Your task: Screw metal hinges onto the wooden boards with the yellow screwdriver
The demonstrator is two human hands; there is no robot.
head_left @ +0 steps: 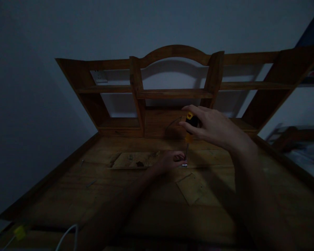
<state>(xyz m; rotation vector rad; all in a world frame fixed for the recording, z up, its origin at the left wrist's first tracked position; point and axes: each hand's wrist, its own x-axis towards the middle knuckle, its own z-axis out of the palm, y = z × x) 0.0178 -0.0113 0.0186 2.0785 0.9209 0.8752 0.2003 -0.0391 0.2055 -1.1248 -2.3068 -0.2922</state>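
My right hand (pixel 211 127) is closed around the black and yellow handle of a screwdriver (pixel 189 137). The tool stands nearly upright, its thin shaft pointing down at the wooden desk top (pixel 125 188). Beside the shaft's lower end, my left hand (pixel 170 162) has its fingers curled together at a small shiny metal piece (pixel 184 165). That piece lies at a long pale wooden strip (pixel 136 160), which runs across the desk. Dim light and the fingers hide the screwdriver's tip and most of the metal piece.
A wooden shelf unit (pixel 175 93) rises along the back against the wall. Thin metal pieces, perhaps screws or nails (pixel 91 183), lie at the left. A square wooden patch (pixel 192 188) is in front of my hands. A white cable (pixel 68 235) and a yellow-ended item (pixel 20 232) are at lower left.
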